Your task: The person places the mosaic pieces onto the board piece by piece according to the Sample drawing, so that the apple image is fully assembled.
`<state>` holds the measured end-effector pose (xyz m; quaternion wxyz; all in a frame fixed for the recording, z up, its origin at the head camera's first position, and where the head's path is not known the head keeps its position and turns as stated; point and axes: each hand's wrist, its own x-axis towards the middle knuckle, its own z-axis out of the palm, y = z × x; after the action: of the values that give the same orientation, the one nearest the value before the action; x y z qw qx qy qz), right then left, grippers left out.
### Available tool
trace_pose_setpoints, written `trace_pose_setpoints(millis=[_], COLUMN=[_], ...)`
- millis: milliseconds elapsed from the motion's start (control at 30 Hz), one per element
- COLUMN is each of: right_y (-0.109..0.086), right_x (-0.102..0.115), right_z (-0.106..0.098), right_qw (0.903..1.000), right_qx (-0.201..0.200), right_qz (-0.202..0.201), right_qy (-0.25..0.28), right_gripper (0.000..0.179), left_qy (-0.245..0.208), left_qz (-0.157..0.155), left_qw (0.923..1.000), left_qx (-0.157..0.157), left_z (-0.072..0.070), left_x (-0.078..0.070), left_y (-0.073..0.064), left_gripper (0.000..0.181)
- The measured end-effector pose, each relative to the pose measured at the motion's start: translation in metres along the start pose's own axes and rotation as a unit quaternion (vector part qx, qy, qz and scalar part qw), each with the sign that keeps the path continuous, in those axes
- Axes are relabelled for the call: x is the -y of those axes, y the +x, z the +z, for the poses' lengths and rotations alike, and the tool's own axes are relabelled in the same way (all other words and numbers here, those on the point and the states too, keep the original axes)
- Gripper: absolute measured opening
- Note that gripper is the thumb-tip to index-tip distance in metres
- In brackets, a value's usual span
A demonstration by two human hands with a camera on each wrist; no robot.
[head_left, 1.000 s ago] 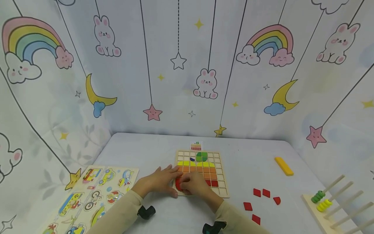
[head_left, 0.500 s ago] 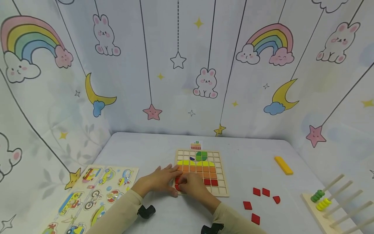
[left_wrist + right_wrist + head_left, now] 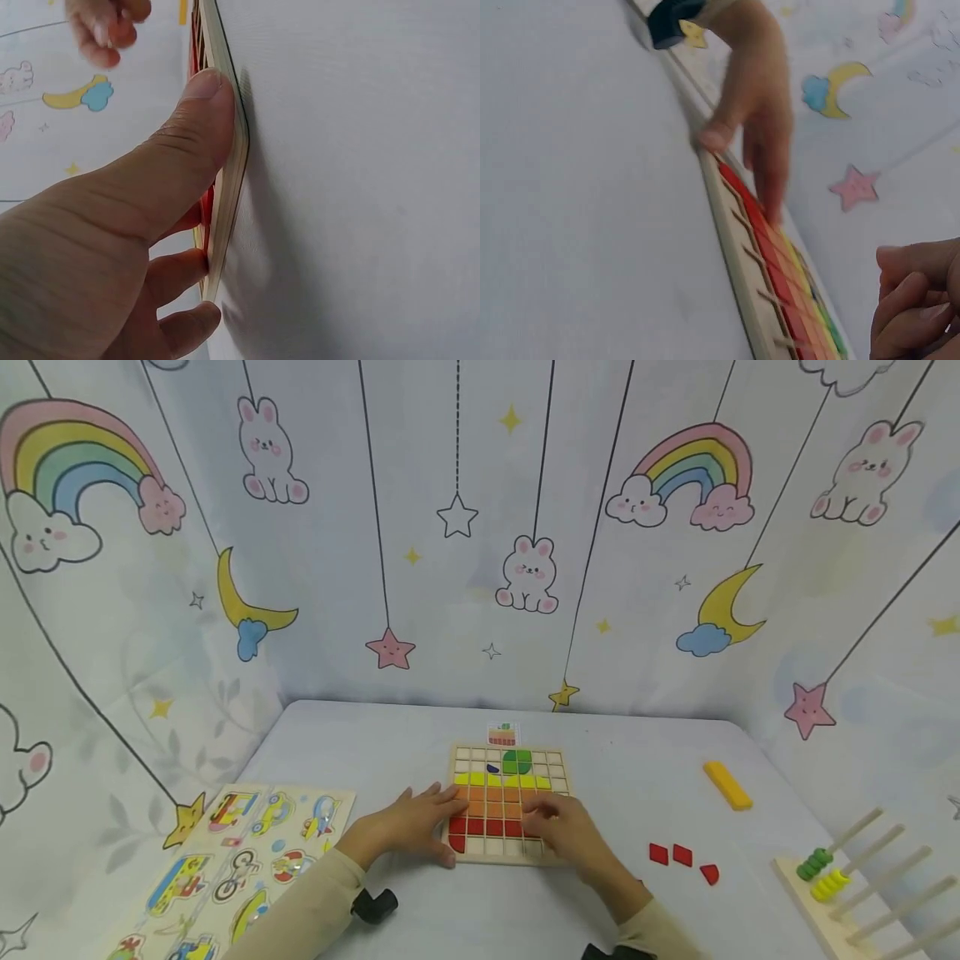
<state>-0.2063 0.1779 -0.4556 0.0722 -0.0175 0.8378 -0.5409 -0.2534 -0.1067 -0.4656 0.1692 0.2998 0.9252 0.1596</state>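
Observation:
A square wooden grid board (image 3: 498, 847) lies on the table, holding rows of yellow (image 3: 472, 778), orange (image 3: 495, 795) and red pieces (image 3: 474, 827), plus green pieces (image 3: 517, 762) and a small dark blue piece (image 3: 492, 768). A rounded red piece (image 3: 457, 843) occupies its near left corner cell. My left hand (image 3: 408, 827) steadies that corner; in the left wrist view the thumb (image 3: 202, 112) presses the board's edge, with other fingers along the side. Over the board's right part is my right hand (image 3: 570, 839), fingers loosely curled, nothing visible in them in the right wrist view.
Loose red pieces (image 3: 658, 854) lie to the right, one partly behind the right forearm. Behind the board stands a small picture card (image 3: 503, 733). A vehicle puzzle board (image 3: 281, 843) lies left; a yellow bar (image 3: 727, 785) and a pegged bead rack (image 3: 825, 910) are right.
My right hand has left the rounded red piece in the near left corner and moved right across the board. The left hand has stayed in place.

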Motion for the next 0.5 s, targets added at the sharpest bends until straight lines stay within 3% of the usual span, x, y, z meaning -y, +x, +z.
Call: trace_pose_setpoints(millis=[100, 267, 367, 433, 500], right_y=[-0.014, -0.041, -0.059, -0.067, -0.073], right_x=[-0.019, -0.056, -0.076, -0.086, -0.094], right_z=[-0.049, -0.13, -0.166, -0.182, -0.193], right_qw=[0.9905, 0.9494, 0.9311, 0.9284, 0.9316], right_qx=[-0.036, -0.107, -0.144, -0.169, -0.183], right_qz=[0.066, 0.14, 0.182, 0.205, 0.221], right_qy=[0.115, 0.26, 0.281, 0.259, 0.224], right_gripper=[0.035, 0.021, 0.014, 0.017, 0.017], left_qy=[0.001, 0.006, 0.012, 0.014, 0.013], left_qz=[0.0, 0.0, 0.0, 0.0, -0.003], left_qw=[1.0, 1.0, 0.9999, 0.9999, 0.9999], left_qx=[0.002, 0.003, 0.004, 0.004, 0.006], left_z=[0.001, 0.001, 0.001, 0.001, 0.001], left_x=[0.0, -0.001, -0.002, -0.001, -0.001], left_y=[-0.001, -0.002, -0.001, -0.001, -0.001], left_gripper=[0.09, 0.089, 0.089, 0.089, 0.089])
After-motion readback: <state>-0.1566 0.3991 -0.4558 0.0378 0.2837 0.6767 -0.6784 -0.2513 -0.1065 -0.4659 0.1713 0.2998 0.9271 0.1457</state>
